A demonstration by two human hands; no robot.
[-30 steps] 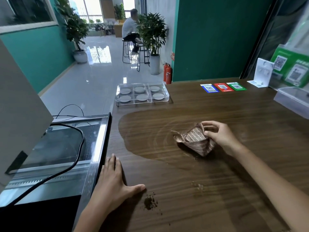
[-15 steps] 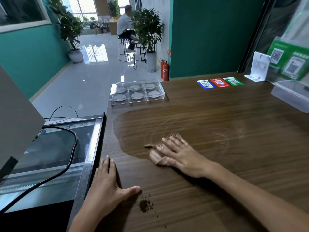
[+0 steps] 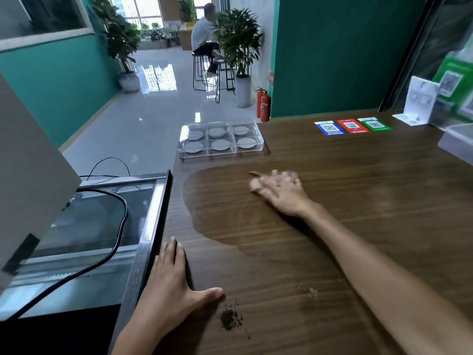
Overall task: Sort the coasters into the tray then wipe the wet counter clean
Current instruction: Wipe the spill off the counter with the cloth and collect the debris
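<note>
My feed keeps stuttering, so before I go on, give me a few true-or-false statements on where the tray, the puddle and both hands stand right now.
1. Every compartment of the clear tray holds a round coaster. True.
2. The puddle is gone and the counter is dry. False: a large wet patch still spreads over the wood in front of the tray.
3. The right hand is pressed flat on the counter at the far side of the puddle. True; it is motion-blurred, with only a brown edge of cloth showing beyond the fingers.
4. The left hand is lifting the tray. False: it lies flat and empty on the counter's near edge.
5. Dark crumbs lie inside the tray. False: they sit on the counter by the left thumb.
</note>
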